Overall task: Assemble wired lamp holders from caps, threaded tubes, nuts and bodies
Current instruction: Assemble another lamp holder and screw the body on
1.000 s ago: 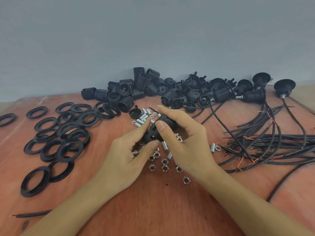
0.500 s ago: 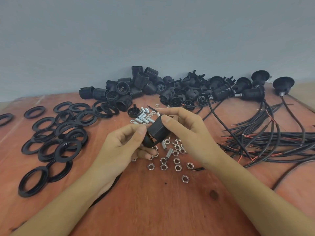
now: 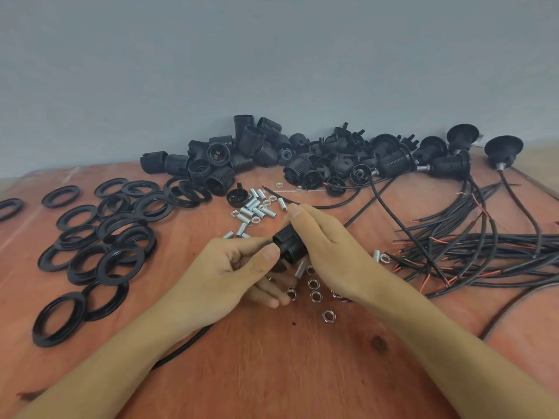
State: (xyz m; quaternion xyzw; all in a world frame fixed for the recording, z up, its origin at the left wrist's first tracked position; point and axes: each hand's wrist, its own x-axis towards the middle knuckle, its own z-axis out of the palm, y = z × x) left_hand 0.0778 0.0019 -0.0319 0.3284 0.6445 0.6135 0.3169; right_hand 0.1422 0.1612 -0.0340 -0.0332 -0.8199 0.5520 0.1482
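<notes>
Lamp holder body (image 3: 289, 246): black plastic cylinder with a ribbed, threaded outer wall. It's held in the air just above the counter (image 3: 302, 373), centre of view, over the loose nuts.
Long axis runs diagonally, near end towards the left grip (image 3: 223, 267), far end up and right under the right grip (image 3: 326, 246). Can't tell which end is the open one, the hands cover both.
Left grip: thumb and forefinger pinch the near end, other fingers curled below.
Right grip: closed over the top of the body from the far side, fingers wrapped round it, one fingertip sticking out past the top.
A dark part shows just under the body, too hidden to identify.
A black wire (image 3: 187, 343) lies on the counter and passes under the left forearm.

Rest of the counter, reddish wood-grain board:
- hex nuts (image 3: 314, 294), bright metal, scattered below the hands
- threaded tubes (image 3: 255, 207), short silver, in a cluster beyond the hands
- flat black rings (image 3: 121, 258), overlapping, at the left
- pile of black bodies (image 3: 230, 158) against the grey wall (image 3: 272, 55)
- caps (image 3: 341, 155) heaped just right of them
- wired holders (image 3: 447, 164) at far right, their black cables (image 3: 484, 246) bundled, red cores bared at the tips
</notes>
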